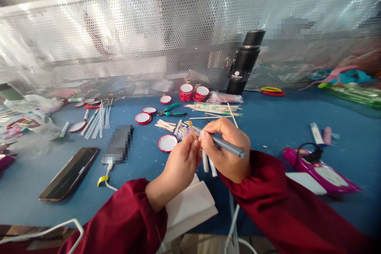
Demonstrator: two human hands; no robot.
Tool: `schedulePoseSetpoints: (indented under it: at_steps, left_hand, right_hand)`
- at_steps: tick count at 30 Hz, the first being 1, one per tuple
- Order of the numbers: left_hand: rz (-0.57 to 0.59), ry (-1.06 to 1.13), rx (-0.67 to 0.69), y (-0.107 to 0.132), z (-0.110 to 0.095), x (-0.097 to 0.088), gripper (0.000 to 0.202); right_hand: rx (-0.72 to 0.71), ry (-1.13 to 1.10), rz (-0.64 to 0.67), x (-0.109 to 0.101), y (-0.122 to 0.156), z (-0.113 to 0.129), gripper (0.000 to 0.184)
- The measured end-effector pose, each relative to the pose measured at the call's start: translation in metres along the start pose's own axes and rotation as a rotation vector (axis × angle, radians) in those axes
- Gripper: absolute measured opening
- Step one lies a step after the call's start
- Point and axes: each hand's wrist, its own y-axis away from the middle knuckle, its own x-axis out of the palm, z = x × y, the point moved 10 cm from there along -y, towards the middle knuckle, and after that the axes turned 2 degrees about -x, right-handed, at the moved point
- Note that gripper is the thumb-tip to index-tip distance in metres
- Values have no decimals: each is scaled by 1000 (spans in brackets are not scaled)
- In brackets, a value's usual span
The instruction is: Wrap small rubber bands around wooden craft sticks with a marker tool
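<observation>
My left hand [178, 168] is closed in a pinch on a small wooden craft stick [192, 129] held upright above the blue table [268, 127]. My right hand [228, 149] grips a grey pen [228, 147], its tip pressed against the stick near my left fingertips. Both wrists wear dark red sleeves. Under my hands lie two white tubes [208, 164] and a folded white paper [190, 204]. A red-rimmed round lid [167, 143] lies just left of my hands.
More red lids [143, 118], loose wooden sticks [214, 109], green-handled pliers [171, 111], two red cups [193, 92] and a black flask [245, 61] stand beyond. A phone [70, 172] lies left, a purple glue gun [318, 168] right. A perforated metal screen [149, 35] backs the table.
</observation>
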Motion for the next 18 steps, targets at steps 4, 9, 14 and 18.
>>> schedulePoseSetpoints:
  at_steps: [4,9,14,18]
  left_hand:
    - [-7,-12,6,0,-1,0,41]
    - [-5,-8,6,0,1,0,40]
    - [-11,-50,1,1,1,-1,42]
    - [-3,-29,4,1,-1,2,43]
  right_hand:
    - [16,9,-6,-1,1,-2,9]
    - [2,5,-9,-1,1,-1,9]
    - [10,9,-2,0,1,0,9]
    - [25,9,13,1,3,-2,9]
